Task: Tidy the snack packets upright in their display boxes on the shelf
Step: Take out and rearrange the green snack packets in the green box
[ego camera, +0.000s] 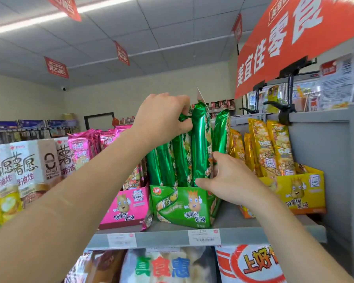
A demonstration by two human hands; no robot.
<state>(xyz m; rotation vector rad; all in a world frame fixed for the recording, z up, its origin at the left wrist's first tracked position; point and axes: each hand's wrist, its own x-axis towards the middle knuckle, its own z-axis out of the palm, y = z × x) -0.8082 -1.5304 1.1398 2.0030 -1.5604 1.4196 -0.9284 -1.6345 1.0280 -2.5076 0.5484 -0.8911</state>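
Observation:
Several green snack packets (200,144) stand upright in a green display box (182,205) on the grey shelf (243,235). My left hand (161,121) grips the tops of the packets at the box's left and middle, fingers curled over them. My right hand (229,178) presses against the lower right side of the packets, thumb along the box's top edge and fingers behind the pack. A pink box (127,207) of pink packets (82,148) stands to the left, a yellow box (302,193) of yellow packets (272,146) to the right.
Tall white and brown snack boxes (25,166) fill the shelf's left end. A grey upright panel (323,152) with a black clamp and a red banner (294,39) closes the right. Price tags (204,236) sit on the shelf edge; larger bags (172,266) lie below.

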